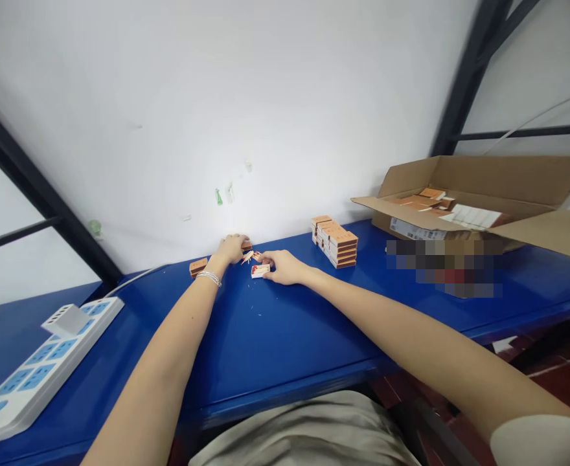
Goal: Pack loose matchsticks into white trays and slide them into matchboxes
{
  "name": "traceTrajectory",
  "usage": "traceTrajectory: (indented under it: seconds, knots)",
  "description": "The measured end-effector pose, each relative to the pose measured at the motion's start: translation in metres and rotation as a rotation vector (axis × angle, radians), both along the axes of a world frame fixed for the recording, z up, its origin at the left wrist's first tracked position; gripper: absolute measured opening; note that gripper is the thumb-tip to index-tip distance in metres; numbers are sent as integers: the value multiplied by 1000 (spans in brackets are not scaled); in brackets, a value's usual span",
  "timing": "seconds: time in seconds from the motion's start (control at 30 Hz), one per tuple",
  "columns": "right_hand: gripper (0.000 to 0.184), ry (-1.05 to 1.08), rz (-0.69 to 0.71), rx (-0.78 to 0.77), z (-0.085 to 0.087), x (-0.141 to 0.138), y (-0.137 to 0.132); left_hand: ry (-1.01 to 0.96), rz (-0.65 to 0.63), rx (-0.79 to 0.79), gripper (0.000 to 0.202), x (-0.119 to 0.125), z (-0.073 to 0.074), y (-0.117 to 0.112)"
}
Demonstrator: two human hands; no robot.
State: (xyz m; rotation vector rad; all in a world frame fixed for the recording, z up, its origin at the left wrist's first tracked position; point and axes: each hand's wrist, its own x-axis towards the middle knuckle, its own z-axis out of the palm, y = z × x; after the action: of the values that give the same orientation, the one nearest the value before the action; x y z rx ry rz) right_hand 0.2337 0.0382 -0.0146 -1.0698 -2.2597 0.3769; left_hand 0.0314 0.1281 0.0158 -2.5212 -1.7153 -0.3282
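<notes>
My right hand is closed on a small white matchbox tray, its thumb and fingers at the tray's right end. Red-tipped matches show inside the tray. Next to it, my left hand, with a silvery bracelet at the wrist, curls its fingers over an orange-brown matchbox by the wall; the fingertips are partly hidden. Between the two hands lies a small heap of loose matches. Another closed matchbox rests just left of my left wrist.
Stacked matchboxes stand right of my hands on the blue table. Farther right is an open cardboard box with more matchboxes inside. A white power strip lies at the left. The white wall closes off the back.
</notes>
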Motion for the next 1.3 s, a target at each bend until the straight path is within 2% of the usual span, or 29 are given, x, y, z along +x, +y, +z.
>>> traceTrajectory:
  seconds: [0.17, 0.27, 0.33, 0.43, 0.5, 0.57, 0.6, 0.7, 0.83, 0.9, 1.1, 1.3]
  knots:
    - [48, 24, -1, -34, 0, 0, 2, -40, 43, 5, 50, -23, 0, -6]
    - [49, 21, 12, -45, 0, 0, 4, -70, 43, 37, 51, -33, 6, -14]
    - [49, 24, 10, -53, 1, 0, 4, -87, 29, 69, 53, -42, 18, -23]
    - [48, 33, -2, -76, 4, 0, 4, -124, 16, 141, 54, -62, 44, -42]
    - [48, 40, 0, -81, 6, 1, 3, -246, 36, 216, 50, -80, 61, -58]
    - [48, 51, 3, -87, 6, 1, 2, -328, 58, 197, 50, -96, 71, -75]
    - [48, 57, 4, -93, 6, 1, 2, -357, 51, 169, 49, -102, 71, -84]
    - [48, 80, 4, -104, 5, -1, 1, -393, -21, 82, 46, -106, 54, -104]
    - [48, 153, 44, -75, 2, -6, -1, -374, -180, 41, 38, -89, 16, -122]
    - [48, 200, 72, -45, 0, -9, -4, -355, -196, 48, 39, -79, 6, -128]
    - [40, 230, 139, 53, -2, -17, -15, -318, -254, 37, 39, -64, 2, -140]
    - [41, 185, 139, 112, -2, -19, -19, -321, -253, 34, 40, -59, 0, -146]
